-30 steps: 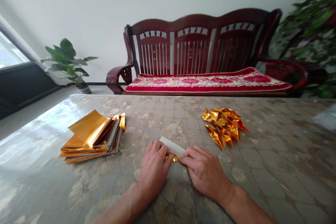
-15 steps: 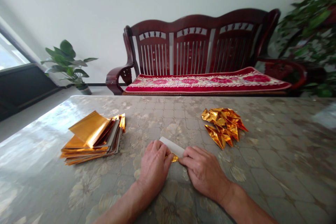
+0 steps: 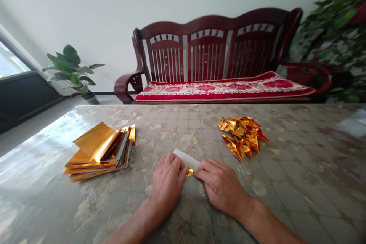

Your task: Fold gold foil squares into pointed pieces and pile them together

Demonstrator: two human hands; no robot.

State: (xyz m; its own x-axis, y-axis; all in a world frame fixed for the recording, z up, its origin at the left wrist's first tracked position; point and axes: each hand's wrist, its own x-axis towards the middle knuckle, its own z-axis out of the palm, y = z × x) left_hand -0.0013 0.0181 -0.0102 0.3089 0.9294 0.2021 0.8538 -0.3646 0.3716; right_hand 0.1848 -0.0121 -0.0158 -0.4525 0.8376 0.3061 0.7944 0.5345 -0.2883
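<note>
The fingers [image 3: 175,166] of both hands are curled and closed, pinching from either side a narrow white strip [image 3: 185,159] and a small gold foil tip [image 3: 190,172] that shows at its near end. The left hand [image 3: 167,183] and right hand [image 3: 221,185] sit just apart, with the strip between them, resting on a patterned, glossy table cover [image 3: 286,167]. Left of the hands lies a stack of gold foil sheets [image 3: 97,152], its top sheet curling up. To the right, well apart, sits a heap of folded gold foil pieces [image 3: 243,137]. Beyond the table stand a dark red wooden bench [image 3: 208,49] with a red floral cushion [image 3: 223,92], a potted plant [image 3: 71,68] and a leafy plant [image 3: 334,34].
</note>
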